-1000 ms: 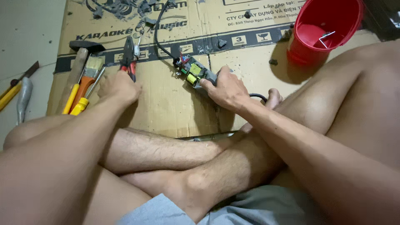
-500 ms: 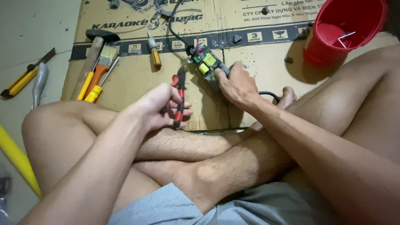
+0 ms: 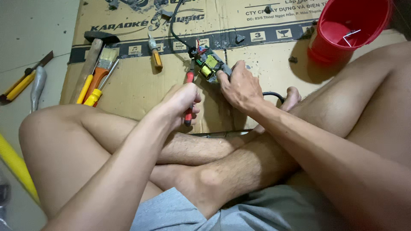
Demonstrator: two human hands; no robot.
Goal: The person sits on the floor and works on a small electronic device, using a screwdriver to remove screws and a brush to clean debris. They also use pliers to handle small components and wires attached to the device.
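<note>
Flattened cardboard (image 3: pixel 137 85) covered the floor where I sat cross-legged. My left hand (image 3: pixel 182 100) was clenched around red-handled pliers (image 3: pixel 189 96), their tip at the circuit board (image 3: pixel 208 65). My right hand (image 3: pixel 239 83) pressed on that board, fingers curled over it. A hammer (image 3: pixel 96 51) and a red bucket (image 3: pixel 346 30) lay well apart.

- I have one view only, from the camera worn on the head.
- It looks steeply down and forward over crossed legs to the cardboard sheet (image 3: pixel 128 85) on the floor.
- It sits close: forearms fill the lower frame, and the red bucket (image 3: pixel 349 28) is cut by the top edge.
</note>
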